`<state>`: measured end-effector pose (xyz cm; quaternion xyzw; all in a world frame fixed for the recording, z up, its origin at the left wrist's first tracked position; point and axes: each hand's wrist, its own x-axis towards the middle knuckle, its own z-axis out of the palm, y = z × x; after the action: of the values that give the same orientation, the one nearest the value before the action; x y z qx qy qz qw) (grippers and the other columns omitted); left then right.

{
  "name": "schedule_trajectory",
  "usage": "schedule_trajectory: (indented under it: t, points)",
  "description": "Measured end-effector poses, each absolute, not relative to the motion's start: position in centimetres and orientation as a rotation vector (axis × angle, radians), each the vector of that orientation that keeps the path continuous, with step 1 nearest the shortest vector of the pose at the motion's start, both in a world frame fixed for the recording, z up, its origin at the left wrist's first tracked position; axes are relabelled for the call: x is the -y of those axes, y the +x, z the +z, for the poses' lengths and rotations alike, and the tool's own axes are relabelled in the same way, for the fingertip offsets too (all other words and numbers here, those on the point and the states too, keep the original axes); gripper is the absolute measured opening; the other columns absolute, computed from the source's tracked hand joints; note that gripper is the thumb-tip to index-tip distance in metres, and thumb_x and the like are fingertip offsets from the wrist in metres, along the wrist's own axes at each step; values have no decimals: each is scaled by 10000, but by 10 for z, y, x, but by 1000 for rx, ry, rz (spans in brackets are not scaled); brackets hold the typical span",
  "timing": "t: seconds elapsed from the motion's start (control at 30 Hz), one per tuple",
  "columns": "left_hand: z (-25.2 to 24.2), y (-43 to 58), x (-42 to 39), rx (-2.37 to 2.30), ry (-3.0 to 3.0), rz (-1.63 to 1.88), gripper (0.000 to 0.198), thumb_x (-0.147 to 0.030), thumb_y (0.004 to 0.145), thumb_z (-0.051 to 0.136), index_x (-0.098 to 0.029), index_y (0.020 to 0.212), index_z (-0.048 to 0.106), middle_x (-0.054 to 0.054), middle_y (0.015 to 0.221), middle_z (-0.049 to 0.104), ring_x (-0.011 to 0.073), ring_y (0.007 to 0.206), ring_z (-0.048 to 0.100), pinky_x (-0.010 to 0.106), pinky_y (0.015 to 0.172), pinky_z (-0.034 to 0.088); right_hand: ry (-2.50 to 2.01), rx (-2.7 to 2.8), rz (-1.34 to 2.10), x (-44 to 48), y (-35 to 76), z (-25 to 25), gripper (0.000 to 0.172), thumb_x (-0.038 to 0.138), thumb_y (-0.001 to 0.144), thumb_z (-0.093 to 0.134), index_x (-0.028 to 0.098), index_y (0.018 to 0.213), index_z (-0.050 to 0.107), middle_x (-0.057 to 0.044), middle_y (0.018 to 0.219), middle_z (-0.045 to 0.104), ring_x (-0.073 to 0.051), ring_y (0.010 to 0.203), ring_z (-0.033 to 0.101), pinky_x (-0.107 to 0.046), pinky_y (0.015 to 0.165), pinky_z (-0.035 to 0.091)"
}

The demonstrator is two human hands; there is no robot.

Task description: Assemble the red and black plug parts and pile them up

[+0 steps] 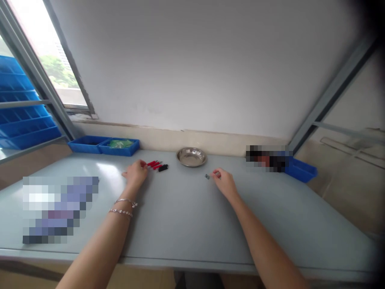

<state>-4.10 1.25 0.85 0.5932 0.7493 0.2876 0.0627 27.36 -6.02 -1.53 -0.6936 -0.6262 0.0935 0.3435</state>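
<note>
My left hand (135,173) rests on the grey table (186,216), fingers curled, with its fingertips touching a small bunch of red clips (154,164). A black clip (163,167) lies just right of the red ones. My right hand (223,179) is pinched on a tiny dark part (207,176) that sits on the table surface. A round steel dish (191,156) stands beyond and between both hands, near the wall.
Two blue bins (104,145) sit at the back left, one holding green pieces. Another blue bin (300,169) is at the back right. Blue crates (21,108) are stacked outside the window frame on the left.
</note>
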Motion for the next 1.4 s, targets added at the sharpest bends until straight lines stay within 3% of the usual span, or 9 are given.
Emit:
schedule_trajectory:
  t: [0.23,0.93,1.27,1.4]
  points:
    - [20,-44,-28,-2280,1922,609,83,-210,707,500,-182,744,569,148,875,640,363,948,508,523,746,316,-1764,1710,294,61,263,-14,192,303,783,463,166,823,591,-43,703,597,-156,638,526,-261,622,373]
    - [3,-47,-31,-2128,2051,478,204,-301,753,467,-242,852,636,100,926,644,351,980,465,450,725,354,-1793,1785,273,57,262,-25,142,219,760,505,155,857,586,-44,740,569,-146,665,517,-268,671,390]
    - [29,-24,-9,-2138,2116,453,248,-315,785,430,-207,944,587,90,1009,602,297,1019,447,387,753,349,-1865,1814,205,58,258,-23,151,239,763,521,164,855,615,-44,747,569,-144,677,528,-246,648,378]
    - [39,-9,3,-1903,2305,332,232,-336,786,426,-205,886,589,51,926,620,227,906,516,326,737,348,-1904,1833,183,59,255,-22,141,227,775,515,167,851,618,-61,791,585,-153,725,547,-248,685,381]
